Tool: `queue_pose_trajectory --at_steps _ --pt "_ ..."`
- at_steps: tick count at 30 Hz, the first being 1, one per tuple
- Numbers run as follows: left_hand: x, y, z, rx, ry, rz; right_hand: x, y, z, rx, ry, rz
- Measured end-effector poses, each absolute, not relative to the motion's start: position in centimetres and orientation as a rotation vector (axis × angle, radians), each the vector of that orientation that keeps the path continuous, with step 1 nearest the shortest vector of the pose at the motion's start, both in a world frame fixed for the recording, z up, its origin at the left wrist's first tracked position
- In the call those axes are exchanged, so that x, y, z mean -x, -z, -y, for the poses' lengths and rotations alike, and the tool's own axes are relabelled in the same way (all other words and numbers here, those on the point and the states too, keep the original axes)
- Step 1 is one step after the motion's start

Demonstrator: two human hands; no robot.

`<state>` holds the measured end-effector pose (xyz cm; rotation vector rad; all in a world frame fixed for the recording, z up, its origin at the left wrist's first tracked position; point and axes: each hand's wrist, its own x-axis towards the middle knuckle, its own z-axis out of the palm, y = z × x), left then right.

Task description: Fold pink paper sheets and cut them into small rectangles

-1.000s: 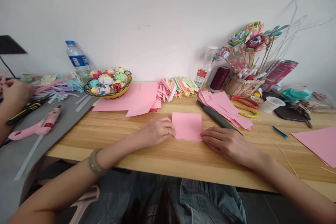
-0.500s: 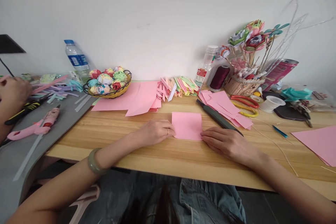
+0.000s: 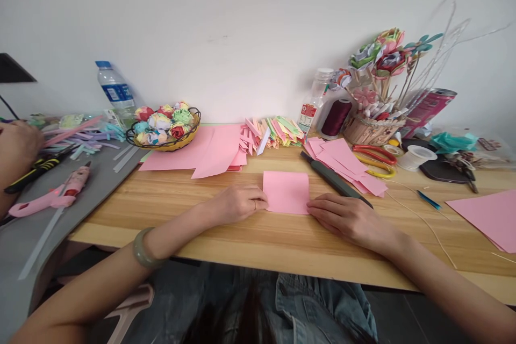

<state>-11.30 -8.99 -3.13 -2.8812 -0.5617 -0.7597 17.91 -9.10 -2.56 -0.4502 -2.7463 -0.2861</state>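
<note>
A piece of pink paper (image 3: 286, 193) is bent over on the wooden table in front of me, its curved fold on the far side. My left hand (image 3: 241, 203) pinches its near left corner, fingers closed, with a ring on one finger. At the near right corner, the fingers of my right hand (image 3: 342, 216) are pressed together on the paper's edge. Just beyond my right hand lies a dark grey long-bodied tool (image 3: 336, 180). Behind it is a loose pile of small pink paper pieces (image 3: 342, 164).
A basket (image 3: 187, 141) of paper flowers stands on larger pink sheets (image 3: 220, 153). Folded paper strips (image 3: 274, 134) lie by the wall. Red-handled pliers (image 3: 374, 154) and a white spool (image 3: 417, 157) are rightward. A pink glue gun (image 3: 52, 199) and another person's hand (image 3: 20, 142) are leftward.
The view has shifted very slightly. The other person's hand at the far left has moved a little left. Both my hands keep the same hold on the pink paper.
</note>
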Motion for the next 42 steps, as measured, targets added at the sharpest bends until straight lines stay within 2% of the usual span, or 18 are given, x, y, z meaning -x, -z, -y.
queue_pose_trajectory --at_steps 9,16,22,26,33,42 --pt "11.0 2.6 8.6 3.010 0.698 0.526 -17.6 1.7 9.3 0.536 0.121 2.802" --pt "11.0 1.2 9.1 3.121 0.429 0.672 -16.6 -0.1 9.8 0.688 -0.060 2.846" --pt "8.2 1.5 9.0 2.795 0.284 1.006 -13.9 0.3 9.6 0.934 0.320 2.818" --pt "6.2 2.4 8.9 2.732 0.188 1.057 -12.6 1.4 9.6 1.027 0.432 2.783" --pt "4.8 2.1 9.9 2.734 0.119 1.217 -12.2 2.4 10.0 1.009 0.462 2.754" --pt "5.0 4.9 8.5 2.888 0.414 1.445 -13.6 3.4 8.9 0.945 0.361 2.759"
